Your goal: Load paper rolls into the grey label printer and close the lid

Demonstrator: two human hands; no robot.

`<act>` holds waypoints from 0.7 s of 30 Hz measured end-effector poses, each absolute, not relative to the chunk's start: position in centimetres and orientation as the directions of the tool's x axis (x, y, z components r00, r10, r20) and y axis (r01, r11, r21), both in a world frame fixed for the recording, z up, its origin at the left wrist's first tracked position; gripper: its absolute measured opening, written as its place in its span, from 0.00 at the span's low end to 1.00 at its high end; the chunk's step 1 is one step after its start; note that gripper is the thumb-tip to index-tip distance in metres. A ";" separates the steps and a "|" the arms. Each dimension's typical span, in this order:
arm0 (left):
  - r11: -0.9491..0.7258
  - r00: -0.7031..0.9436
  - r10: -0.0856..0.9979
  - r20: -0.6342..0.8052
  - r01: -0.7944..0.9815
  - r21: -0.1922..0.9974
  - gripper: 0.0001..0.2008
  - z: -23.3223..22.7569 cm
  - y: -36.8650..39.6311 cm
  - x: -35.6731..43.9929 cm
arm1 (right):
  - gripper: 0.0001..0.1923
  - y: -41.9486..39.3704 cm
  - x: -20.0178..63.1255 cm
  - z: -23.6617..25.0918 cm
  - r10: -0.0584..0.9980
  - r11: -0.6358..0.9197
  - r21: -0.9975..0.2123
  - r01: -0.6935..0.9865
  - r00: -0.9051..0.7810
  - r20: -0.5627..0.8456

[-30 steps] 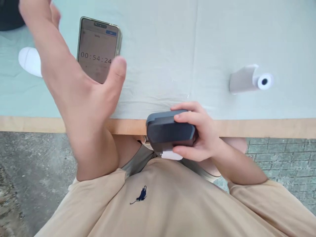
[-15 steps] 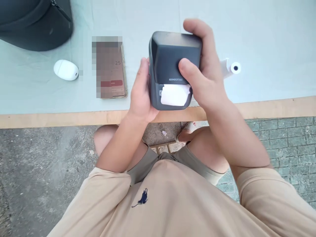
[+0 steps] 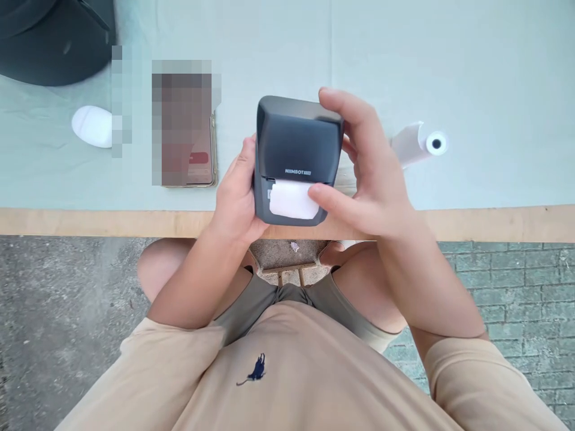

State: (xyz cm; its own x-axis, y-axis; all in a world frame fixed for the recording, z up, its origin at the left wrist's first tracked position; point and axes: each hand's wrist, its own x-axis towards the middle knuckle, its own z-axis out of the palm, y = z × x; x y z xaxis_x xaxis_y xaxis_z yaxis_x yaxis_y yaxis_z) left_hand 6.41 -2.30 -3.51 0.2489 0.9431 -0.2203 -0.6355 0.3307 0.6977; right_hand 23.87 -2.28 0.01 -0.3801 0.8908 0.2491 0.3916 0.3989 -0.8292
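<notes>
The brand name NIIMBOT stands in small white letters on the front of the dark grey label printer (image 3: 296, 149), just above its paper slot; the phone (image 3: 188, 129) screen on the table is pixelated and unreadable; a small dark blue emblem, without lettering, marks the beige shirt (image 3: 257, 368).
</notes>
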 end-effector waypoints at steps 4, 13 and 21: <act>0.319 0.231 0.948 -0.221 -0.645 0.694 0.18 -3.1 -2.2 6.4 | 0.31 -2.4 23.9 1.3 0.901 0.422 -0.743 0.520 -0.331 0.281; 0.345 0.338 0.924 -0.180 -0.534 0.772 0.16 -3.8 -2.6 6.4 | 0.11 -1.4 23.5 2.2 0.797 0.433 -0.660 0.614 0.082 0.599; 0.314 0.347 0.927 -0.142 -0.512 0.800 0.20 -3.7 -2.8 6.4 | 0.09 -1.6 23.8 2.2 0.906 0.418 -0.298 0.858 -0.370 0.207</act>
State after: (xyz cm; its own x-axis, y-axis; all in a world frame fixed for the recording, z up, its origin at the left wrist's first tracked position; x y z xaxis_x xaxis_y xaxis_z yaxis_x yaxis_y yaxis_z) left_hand 6.43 -2.82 -3.66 0.3467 0.9272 -0.1419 -0.5116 0.3137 0.7999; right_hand 23.78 -1.64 2.22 -0.3698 0.9058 0.2071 0.8579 0.4184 -0.2983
